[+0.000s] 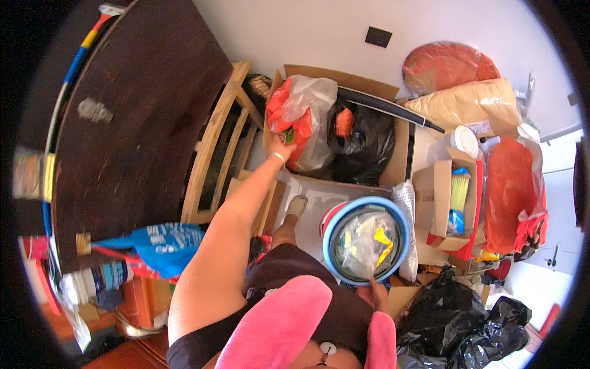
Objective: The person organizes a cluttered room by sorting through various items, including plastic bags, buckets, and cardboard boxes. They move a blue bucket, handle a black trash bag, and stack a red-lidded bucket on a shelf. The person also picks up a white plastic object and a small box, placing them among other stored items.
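My left hand (284,147) reaches forward over the near left side of a large cardboard box (362,80). Its fingers are closed at a small green item (289,135), against red and clear plastic bags (310,101); what exactly they grip I cannot make out. A light band circles that wrist. On the right, close to my body, my right hand (376,296) grips the near rim of a blue-rimmed bucket (402,243). Inside the bucket lies a clear plastic bag (359,243) with yellow bits. A red-and-white side shows beneath the blue rim.
A black plastic bag (369,147) and a long dark bar (393,109) lie in or across the box. Right of it stand a smaller open carton (433,203) and a red bag (513,194). Black bags (448,313) lie near right. A wooden frame (215,147) and dark panel (141,123) flank the left.
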A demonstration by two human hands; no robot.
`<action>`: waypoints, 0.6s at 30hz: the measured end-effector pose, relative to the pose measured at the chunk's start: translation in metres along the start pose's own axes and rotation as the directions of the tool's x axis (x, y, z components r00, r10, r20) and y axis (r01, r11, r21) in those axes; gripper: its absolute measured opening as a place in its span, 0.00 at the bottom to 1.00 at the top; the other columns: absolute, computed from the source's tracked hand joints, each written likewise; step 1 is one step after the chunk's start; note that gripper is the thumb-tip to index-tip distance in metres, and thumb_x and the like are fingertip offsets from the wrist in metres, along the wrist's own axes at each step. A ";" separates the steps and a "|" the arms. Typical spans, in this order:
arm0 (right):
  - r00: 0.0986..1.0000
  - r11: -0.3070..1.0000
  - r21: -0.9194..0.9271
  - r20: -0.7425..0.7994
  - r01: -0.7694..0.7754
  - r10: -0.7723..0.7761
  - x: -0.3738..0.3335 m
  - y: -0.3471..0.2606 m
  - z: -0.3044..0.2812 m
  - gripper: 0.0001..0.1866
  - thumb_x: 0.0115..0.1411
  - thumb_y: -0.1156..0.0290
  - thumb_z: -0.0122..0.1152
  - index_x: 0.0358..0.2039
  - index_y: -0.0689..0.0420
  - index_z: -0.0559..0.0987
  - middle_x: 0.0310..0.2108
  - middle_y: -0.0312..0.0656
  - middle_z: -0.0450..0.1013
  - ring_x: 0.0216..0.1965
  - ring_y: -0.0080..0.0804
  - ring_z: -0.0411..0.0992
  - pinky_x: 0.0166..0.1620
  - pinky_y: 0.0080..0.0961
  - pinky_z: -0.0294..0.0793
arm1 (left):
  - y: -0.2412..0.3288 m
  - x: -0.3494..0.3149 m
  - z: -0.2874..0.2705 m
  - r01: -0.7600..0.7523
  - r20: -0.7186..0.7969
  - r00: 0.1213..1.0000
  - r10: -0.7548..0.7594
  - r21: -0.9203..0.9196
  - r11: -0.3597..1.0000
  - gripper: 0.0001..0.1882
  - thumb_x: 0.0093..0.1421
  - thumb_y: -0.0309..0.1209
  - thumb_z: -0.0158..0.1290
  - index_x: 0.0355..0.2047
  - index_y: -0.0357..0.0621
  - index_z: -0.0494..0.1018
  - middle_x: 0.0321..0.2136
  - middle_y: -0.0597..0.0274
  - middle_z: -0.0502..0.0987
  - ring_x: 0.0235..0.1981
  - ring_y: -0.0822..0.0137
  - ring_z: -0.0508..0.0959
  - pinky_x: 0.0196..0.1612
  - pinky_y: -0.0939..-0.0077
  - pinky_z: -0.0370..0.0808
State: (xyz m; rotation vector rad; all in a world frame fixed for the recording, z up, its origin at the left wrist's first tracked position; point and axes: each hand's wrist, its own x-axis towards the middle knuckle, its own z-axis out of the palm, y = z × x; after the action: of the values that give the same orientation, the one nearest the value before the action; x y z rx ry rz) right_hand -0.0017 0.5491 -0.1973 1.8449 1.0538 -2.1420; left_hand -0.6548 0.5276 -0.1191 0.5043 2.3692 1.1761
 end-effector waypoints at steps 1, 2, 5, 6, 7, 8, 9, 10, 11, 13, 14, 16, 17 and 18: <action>0.998 0.981 -0.183 0.013 0.067 -0.066 0.013 0.016 -0.023 0.17 0.59 0.59 0.51 0.38 0.61 0.72 0.28 0.44 0.74 0.23 0.31 0.73 0.23 0.27 0.74 | 0.001 0.041 0.008 -0.041 -0.116 0.990 0.076 0.278 0.960 0.52 0.42 0.42 0.61 0.59 0.32 0.44 0.59 0.41 0.50 0.61 0.54 0.51 0.61 0.69 0.52; 0.999 0.974 -0.226 -0.035 0.003 -0.011 -0.022 -0.011 -0.008 0.13 0.58 0.62 0.53 0.36 0.59 0.73 0.23 0.42 0.73 0.18 0.30 0.72 0.19 0.26 0.72 | 0.021 0.061 0.007 0.122 -0.095 0.991 -0.098 0.290 0.949 0.54 0.42 0.43 0.61 0.60 0.33 0.42 0.61 0.42 0.44 0.63 0.54 0.44 0.63 0.70 0.45; 0.948 0.764 -0.605 -0.316 -0.225 0.029 -0.061 -0.059 -0.015 0.22 0.52 0.58 0.60 0.37 0.66 0.74 0.24 0.47 0.75 0.27 0.38 0.75 0.26 0.35 0.73 | 0.028 0.129 0.025 0.041 -0.187 0.982 0.032 0.377 0.925 0.52 0.43 0.44 0.60 0.60 0.35 0.44 0.60 0.43 0.47 0.62 0.53 0.46 0.62 0.68 0.47; 0.936 0.709 -0.673 -0.348 -0.211 -0.051 -0.065 -0.075 -0.024 0.22 0.51 0.57 0.60 0.35 0.66 0.74 0.23 0.48 0.75 0.28 0.40 0.75 0.27 0.35 0.73 | 0.032 0.142 0.032 0.011 -0.236 0.967 0.092 0.402 0.916 0.47 0.44 0.42 0.59 0.59 0.36 0.48 0.58 0.43 0.51 0.61 0.52 0.51 0.61 0.67 0.51; 0.905 0.744 -0.615 -0.423 -0.262 -0.031 -0.087 -0.136 0.020 0.22 0.51 0.56 0.60 0.32 0.66 0.75 0.23 0.51 0.74 0.28 0.44 0.75 0.29 0.37 0.72 | 0.029 0.151 0.031 -0.021 -0.179 0.979 0.101 0.403 0.915 0.41 0.45 0.41 0.58 0.56 0.37 0.53 0.55 0.42 0.56 0.58 0.51 0.55 0.58 0.66 0.55; 0.865 0.777 -0.551 -0.501 -0.306 -0.014 -0.116 -0.206 0.069 0.22 0.50 0.54 0.59 0.28 0.66 0.76 0.23 0.54 0.74 0.29 0.48 0.74 0.32 0.38 0.72 | 0.028 0.159 0.029 -0.050 -0.121 0.987 0.106 0.395 0.917 0.36 0.46 0.39 0.56 0.54 0.38 0.58 0.53 0.42 0.61 0.55 0.50 0.60 0.56 0.65 0.59; 0.848 0.596 -0.786 -0.420 -0.163 -0.323 -0.100 -0.194 0.044 0.20 0.49 0.56 0.58 0.27 0.65 0.76 0.23 0.56 0.72 0.28 0.51 0.73 0.33 0.39 0.70 | 0.039 0.163 0.035 -0.113 0.083 0.992 0.091 0.322 0.940 0.29 0.47 0.37 0.54 0.49 0.39 0.63 0.48 0.42 0.65 0.51 0.49 0.65 0.52 0.63 0.63; 0.772 0.536 -0.839 -0.403 -0.097 -0.491 -0.106 -0.245 0.089 0.17 0.49 0.61 0.58 0.30 0.65 0.76 0.20 0.53 0.72 0.25 0.52 0.72 0.31 0.40 0.70 | 0.035 0.164 0.032 -0.140 0.257 0.964 0.070 0.265 0.954 0.23 0.48 0.35 0.52 0.45 0.40 0.68 0.44 0.41 0.70 0.47 0.48 0.69 0.49 0.62 0.67; 0.758 0.509 -0.860 -0.343 -0.016 -0.554 -0.111 -0.292 0.126 0.18 0.50 0.63 0.58 0.37 0.63 0.75 0.22 0.52 0.73 0.27 0.51 0.72 0.32 0.38 0.70 | 0.026 0.155 0.040 -0.232 0.301 0.941 0.152 0.253 0.939 0.19 0.48 0.32 0.49 0.41 0.40 0.69 0.37 0.41 0.72 0.39 0.46 0.72 0.43 0.60 0.69; 0.735 0.533 -0.831 -0.261 0.160 -0.626 -0.096 -0.344 0.173 0.18 0.51 0.64 0.57 0.40 0.62 0.74 0.28 0.52 0.73 0.31 0.49 0.72 0.36 0.36 0.70 | 0.045 0.104 0.048 -0.383 0.464 0.862 0.203 0.336 0.860 0.14 0.46 0.30 0.46 0.34 0.40 0.71 0.28 0.42 0.74 0.31 0.45 0.74 0.36 0.56 0.71; 0.728 0.489 -0.843 -0.189 0.224 -0.659 -0.091 -0.375 0.204 0.19 0.52 0.66 0.57 0.43 0.62 0.72 0.33 0.53 0.73 0.35 0.47 0.72 0.39 0.35 0.70 | 0.054 0.069 0.045 -0.452 0.522 0.817 0.245 0.316 0.834 0.11 0.46 0.30 0.46 0.30 0.39 0.72 0.26 0.42 0.74 0.29 0.46 0.74 0.34 0.57 0.72; 0.620 0.359 -0.851 -0.051 0.384 -0.783 -0.067 -0.414 0.251 0.24 0.52 0.68 0.59 0.49 0.62 0.68 0.42 0.54 0.70 0.44 0.48 0.69 0.47 0.34 0.67 | 0.097 0.005 0.016 -0.513 0.749 0.637 0.181 0.238 0.825 0.10 0.45 0.31 0.48 0.27 0.40 0.73 0.21 0.46 0.74 0.25 0.46 0.75 0.31 0.55 0.72; 0.666 0.419 -0.794 -0.025 0.440 -0.746 -0.059 -0.436 0.282 0.25 0.51 0.69 0.59 0.50 0.61 0.67 0.46 0.55 0.67 0.47 0.49 0.66 0.50 0.33 0.65 | 0.093 -0.023 0.014 -0.549 0.845 0.522 0.121 0.224 0.805 0.10 0.45 0.32 0.49 0.27 0.42 0.74 0.22 0.47 0.75 0.26 0.48 0.76 0.30 0.55 0.72; 0.526 0.223 -0.828 0.099 0.515 -0.845 -0.049 -0.454 0.312 0.27 0.49 0.71 0.61 0.51 0.60 0.67 0.46 0.52 0.68 0.46 0.42 0.68 0.47 0.31 0.68 | 0.111 -0.049 -0.004 -0.640 0.928 0.364 0.072 0.194 0.743 0.11 0.46 0.32 0.49 0.30 0.43 0.74 0.24 0.48 0.76 0.26 0.50 0.77 0.31 0.56 0.72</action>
State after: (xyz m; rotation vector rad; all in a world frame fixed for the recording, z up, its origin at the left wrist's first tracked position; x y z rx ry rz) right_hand -0.4792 0.6949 0.0405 1.3665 2.8224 -0.9826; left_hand -0.6024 0.5635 -0.0158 1.5187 1.5428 0.1269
